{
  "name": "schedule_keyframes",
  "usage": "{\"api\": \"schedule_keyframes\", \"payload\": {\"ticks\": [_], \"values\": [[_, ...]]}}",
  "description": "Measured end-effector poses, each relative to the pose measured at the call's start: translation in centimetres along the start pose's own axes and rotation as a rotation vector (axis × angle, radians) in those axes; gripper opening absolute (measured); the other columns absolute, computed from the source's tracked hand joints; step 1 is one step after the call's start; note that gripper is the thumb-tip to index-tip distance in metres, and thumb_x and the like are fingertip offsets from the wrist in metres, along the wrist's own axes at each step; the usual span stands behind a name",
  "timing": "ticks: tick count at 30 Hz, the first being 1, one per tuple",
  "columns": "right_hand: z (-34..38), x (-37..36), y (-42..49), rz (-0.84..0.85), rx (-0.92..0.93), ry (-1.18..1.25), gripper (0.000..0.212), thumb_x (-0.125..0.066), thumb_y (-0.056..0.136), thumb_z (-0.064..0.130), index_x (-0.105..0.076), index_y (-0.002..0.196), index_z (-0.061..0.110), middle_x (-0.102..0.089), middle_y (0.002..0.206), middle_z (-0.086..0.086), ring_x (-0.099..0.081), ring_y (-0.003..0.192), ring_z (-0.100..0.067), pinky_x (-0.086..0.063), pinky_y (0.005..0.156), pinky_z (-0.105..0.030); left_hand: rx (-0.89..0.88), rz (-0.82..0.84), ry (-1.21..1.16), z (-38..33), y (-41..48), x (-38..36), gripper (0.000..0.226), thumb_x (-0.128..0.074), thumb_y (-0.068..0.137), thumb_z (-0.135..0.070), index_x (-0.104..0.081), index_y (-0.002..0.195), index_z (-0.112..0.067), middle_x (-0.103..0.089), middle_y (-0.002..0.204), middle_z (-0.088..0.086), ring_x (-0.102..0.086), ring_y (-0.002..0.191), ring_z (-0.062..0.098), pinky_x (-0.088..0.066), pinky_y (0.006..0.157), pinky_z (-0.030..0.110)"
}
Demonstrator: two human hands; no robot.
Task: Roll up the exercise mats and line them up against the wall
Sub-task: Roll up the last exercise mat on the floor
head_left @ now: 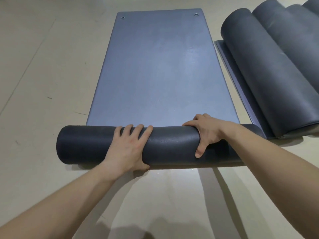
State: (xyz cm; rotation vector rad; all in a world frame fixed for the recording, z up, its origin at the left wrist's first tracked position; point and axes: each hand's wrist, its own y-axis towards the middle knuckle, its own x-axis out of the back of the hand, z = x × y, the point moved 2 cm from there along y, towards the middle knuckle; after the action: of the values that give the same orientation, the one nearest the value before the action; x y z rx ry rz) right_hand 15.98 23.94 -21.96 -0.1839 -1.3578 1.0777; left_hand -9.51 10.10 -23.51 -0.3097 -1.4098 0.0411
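Item one, my left hand [131, 145]: fingers spread over the roll, thumb tucked beneath. Right hand [207, 133]: clamped round the same roll. Grey mat [160, 66] on the floor [34, 66]: rolled near end lies crosswise, flat length runs away from me.
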Motion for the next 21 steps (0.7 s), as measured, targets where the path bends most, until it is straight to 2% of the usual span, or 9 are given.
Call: {"api": "schedule_keyframes", "payload": {"ticks": [2, 4, 6, 8, 10, 12, 15, 18, 21], "values": [[0.9, -1.0, -1.2, -0.16, -0.023, -0.152, 0.129, -0.087, 0.055, 0.072, -0.018, 0.159, 0.039, -0.032, 0.146, -0.001, -0.032, 0.136, -0.027, -0.033, 0.117, -0.05, -0.041, 0.086, -0.081, 1.0, 2.0, 0.9, 0.124, -0.064, 0.058, -0.086, -0.014, 0.157, -0.031, -0.043, 0.153, -0.002, -0.048, 0.133, 0.027, -0.035, 0.114, 0.049], [2.3, -3.2, -1.8, -0.354, -0.032, -0.324, 0.138, -0.079, 0.056, 0.081, -0.005, 0.161, 0.031, -0.03, 0.154, -0.006, -0.033, 0.14, -0.032, -0.028, 0.12, -0.053, -0.054, 0.228, -0.178, 2.5, 4.2, 2.2, 0.124, -0.069, 0.053, -0.086, -0.019, 0.155, -0.036, -0.05, 0.143, -0.007, -0.055, 0.122, 0.024, -0.045, 0.106, 0.044], [3.4, -5.1, -1.7, -0.514, -0.04, -0.39, 0.131, -0.076, 0.061, 0.078, -0.005, 0.16, 0.027, -0.034, 0.155, -0.01, -0.037, 0.139, -0.035, -0.025, 0.118, -0.06, -0.049, 0.339, -0.277, 3.5, 5.8, 3.3, 0.122, -0.077, 0.05, -0.083, -0.024, 0.152, -0.04, -0.054, 0.136, -0.009, -0.058, 0.119, 0.023, -0.049, 0.102, 0.045], [3.4, -5.9, -1.3, -0.577, -0.024, -0.392, 0.117, -0.073, 0.067, 0.071, -0.01, 0.157, 0.029, -0.038, 0.151, -0.011, -0.04, 0.135, -0.036, -0.028, 0.115, -0.061, -0.045, 0.322, -0.238, 3.1, 5.8, 3.2, 0.125, -0.076, 0.053, -0.083, -0.02, 0.155, -0.038, -0.048, 0.146, -0.007, -0.051, 0.131, 0.026, -0.04, 0.113, 0.052], [3.1, -5.1, -1.2, -0.548, -0.01, -0.398, 0.111, -0.07, 0.068, 0.071, -0.013, 0.154, 0.032, -0.041, 0.148, -0.008, -0.045, 0.13, -0.034, -0.033, 0.112, -0.057, 0.009, 0.179, -0.102, 2.1, 3.7, 1.9, 0.132, -0.069, 0.058, -0.086, -0.005, 0.161, -0.032, -0.027, 0.164, -0.001, -0.028, 0.151, 0.033, -0.018, 0.123, 0.061], [3.1, -3.4, -0.9, -0.49, -0.002, -0.389, 0.109, -0.069, 0.065, 0.073, -0.015, 0.152, 0.036, -0.048, 0.143, -0.004, -0.051, 0.124, -0.032, -0.039, 0.109, -0.054, 0.069, 0.007, 0.013, 1.1, 0.8, 0.0, 0.136, -0.072, 0.064, -0.083, 0.005, 0.161, -0.027, -0.01, 0.169, 0.006, -0.013, 0.156, 0.039, -0.012, 0.124, 0.062], [3.4, -0.3, 0.0, -0.362, -0.01, -0.322, 0.108, -0.074, 0.06, 0.072, -0.021, 0.15, 0.041, -0.055, 0.133, 0.001, -0.058, 0.113, -0.028, -0.049, 0.1, -0.049, 0.088, -0.121, 0.0, 2.1, 1.4, -0.7, 0.123, -0.083, 0.069, -0.061, -0.005, 0.159, -0.028, -0.025, 0.165, 0.007, -0.031, 0.148, 0.035, -0.026, 0.121, 0.055], [4.0, 2.6, -0.2, -0.256, -0.009, -0.217, 0.1, -0.082, 0.06, 0.066, -0.033, 0.145, 0.043, -0.061, 0.122, 0.007, -0.06, 0.103, -0.022, -0.053, 0.093, -0.045, 0.058, -0.063, -0.058, 3.2, 3.0, 1.7, 0.105, -0.077, 0.072, -0.056, -0.019, 0.155, -0.031, -0.044, 0.152, -0.001, -0.05, 0.13, 0.026, -0.038, 0.112, 0.046], [4.1, 2.8, -1.3, -0.106, -0.002, -0.107, 0.092, -0.086, 0.059, 0.062, -0.043, 0.138, 0.044, -0.061, 0.12, 0.011, -0.06, 0.103, -0.019, -0.053, 0.096, -0.043, 0.016, 0.019, -0.088, 2.8, 1.8, 4.0, 0.092, -0.072, 0.071, -0.055, -0.029, 0.15, -0.037, -0.059, 0.129, -0.007, -0.061, 0.102, 0.021, -0.047, 0.081, 0.037]]}}
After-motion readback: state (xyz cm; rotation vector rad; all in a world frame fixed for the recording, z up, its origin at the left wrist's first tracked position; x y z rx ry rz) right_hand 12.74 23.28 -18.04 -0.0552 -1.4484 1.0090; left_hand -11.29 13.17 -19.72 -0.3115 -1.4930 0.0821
